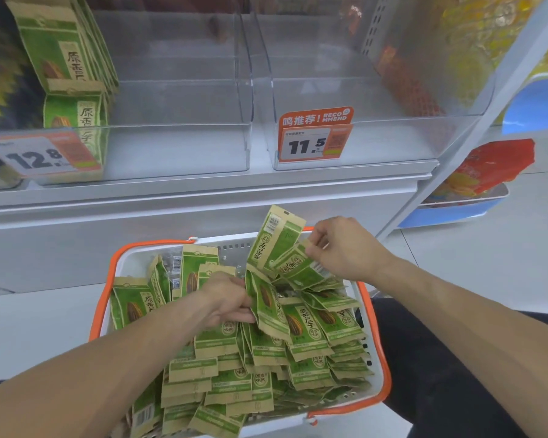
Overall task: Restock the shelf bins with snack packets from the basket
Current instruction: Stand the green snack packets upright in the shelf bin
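A white basket with an orange rim (103,295) stands on the floor below the shelf, heaped with several green and tan snack packets (266,368). My left hand (227,300) reaches into the heap and grips the edge of an upright packet (266,306). My right hand (345,248) pinches two packets (282,245) lifted above the basket's far side. On the shelf, the left clear bin (178,147) has a few matching packets (64,58) standing at its left end. The right clear bin (377,134) holds none.
Price tags reading 12.8 (38,156) and 11.5 (314,137) hang on the bin fronts. A blue rack with red and yellow bags (487,172) stands at the right. My dark trouser leg (440,374) is beside the basket. White floor lies to the left.
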A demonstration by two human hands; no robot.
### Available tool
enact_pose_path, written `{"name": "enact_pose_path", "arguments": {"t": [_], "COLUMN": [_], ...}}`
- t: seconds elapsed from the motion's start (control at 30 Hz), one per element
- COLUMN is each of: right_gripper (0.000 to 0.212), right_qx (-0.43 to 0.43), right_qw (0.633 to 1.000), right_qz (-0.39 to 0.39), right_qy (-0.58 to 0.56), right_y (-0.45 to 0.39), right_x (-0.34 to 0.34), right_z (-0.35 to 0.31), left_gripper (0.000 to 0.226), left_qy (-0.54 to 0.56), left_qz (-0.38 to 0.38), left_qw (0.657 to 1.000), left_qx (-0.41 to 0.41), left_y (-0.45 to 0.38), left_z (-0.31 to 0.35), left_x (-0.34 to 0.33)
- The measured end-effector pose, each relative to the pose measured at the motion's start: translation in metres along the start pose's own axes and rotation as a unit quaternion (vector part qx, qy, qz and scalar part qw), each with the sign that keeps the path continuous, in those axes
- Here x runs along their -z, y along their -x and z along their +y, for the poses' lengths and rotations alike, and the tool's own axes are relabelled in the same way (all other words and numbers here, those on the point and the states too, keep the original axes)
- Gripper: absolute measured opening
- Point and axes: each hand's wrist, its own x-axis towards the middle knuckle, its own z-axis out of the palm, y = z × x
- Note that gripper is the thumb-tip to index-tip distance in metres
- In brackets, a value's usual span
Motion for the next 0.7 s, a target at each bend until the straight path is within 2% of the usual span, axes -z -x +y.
{"name": "enact_pose_path", "arguments": {"t": [0.13,0.23,0.37,0.47,0.53,0.6,0.7], "right_gripper": [0.015,0.01,0.006,0.007,0.005,0.009,0.015], "right_qx": [0.048,0.116,0.176,0.218,0.246,0.275,0.318], "right_qw": [0.998,0.992,0.98,0.972,0.966,0.958,0.946], "right_qz": [0.038,0.012,-0.07,-0.062,-0.048,-0.037,-0.022], "right_qy": [-0.028,-0.055,-0.064,-0.066,-0.072,-0.067,-0.053], "right_y": [0.021,0.042,0.049,0.045,0.044,0.044,0.044], "right_x": [-0.007,-0.023,-0.032,-0.025,-0.02,-0.016,-0.008], "right_z": [-0.027,-0.046,-0.058,-0.065,-0.073,-0.08,-0.091], "left_gripper": [0.037,0.023,0.032,0.041,0.036,0.03,0.036], "left_qy": [0.064,0.142,0.187,0.223,0.242,0.19,0.06], "left_qz": [-0.033,-0.077,-0.105,-0.144,-0.15,-0.118,-0.03], "left_qw": [0.997,0.985,0.97,0.953,0.943,0.952,0.959], "left_qx": [-0.026,-0.06,-0.118,-0.148,-0.172,-0.211,-0.276], "left_y": [0.02,0.042,0.067,0.086,0.1,0.113,0.127], "left_z": [0.008,0.009,0.011,0.015,0.021,0.029,0.041], "left_x": [0.018,0.03,0.048,0.061,0.066,0.069,0.073]}}
